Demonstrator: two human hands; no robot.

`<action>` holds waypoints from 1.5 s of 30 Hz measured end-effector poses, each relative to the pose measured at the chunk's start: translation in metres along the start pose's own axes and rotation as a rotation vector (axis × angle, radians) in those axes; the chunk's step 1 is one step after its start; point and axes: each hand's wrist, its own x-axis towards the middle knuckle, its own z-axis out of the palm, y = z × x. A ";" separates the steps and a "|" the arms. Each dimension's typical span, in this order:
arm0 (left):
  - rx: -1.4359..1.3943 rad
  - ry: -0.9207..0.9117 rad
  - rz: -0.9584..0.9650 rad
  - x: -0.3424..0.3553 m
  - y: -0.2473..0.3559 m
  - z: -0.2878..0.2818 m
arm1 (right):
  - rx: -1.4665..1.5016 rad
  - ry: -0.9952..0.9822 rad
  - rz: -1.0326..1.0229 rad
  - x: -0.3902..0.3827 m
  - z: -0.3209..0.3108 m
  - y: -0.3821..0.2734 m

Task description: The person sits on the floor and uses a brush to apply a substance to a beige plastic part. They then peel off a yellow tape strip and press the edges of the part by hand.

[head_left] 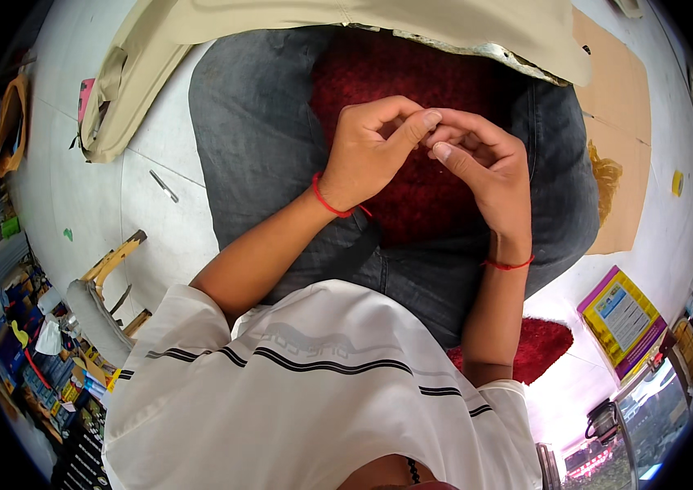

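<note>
My left hand (pixel 375 147) and my right hand (pixel 492 167) meet in front of me, above my lap. Thumb and fingers are pinched together on each, and the fingertips of both hands touch or nearly touch. Whatever lies between them is hidden or too small to make out. Below the hands spreads a dark red plush cloth (pixel 399 73), between my legs in grey jeans. A beige sheet of upholstery material (pixel 281 15) drapes over my knees at the far side, its edge rough and whitish at the right. Neither hand touches that sheet.
On the pale floor at left lie a pen (pixel 164 186) and a worn chair-like frame (pixel 110 269). Cardboard (pixel 620 163) with brown tape lies at right, near a yellow tape roll (pixel 678 183). A yellow-purple packet (pixel 622 321) is at lower right. Clutter (pixel 44 351) crowds the lower left.
</note>
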 end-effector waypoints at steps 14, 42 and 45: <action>-0.123 -0.161 -0.121 -0.006 0.011 0.013 | -0.146 0.207 0.000 -0.009 -0.001 -0.012; -0.343 -0.411 -0.412 -0.081 0.098 0.094 | -0.291 0.257 -0.320 -0.092 0.008 -0.118; -0.542 -0.469 -0.392 -0.097 0.090 0.108 | -0.152 0.198 -0.292 -0.093 0.018 -0.113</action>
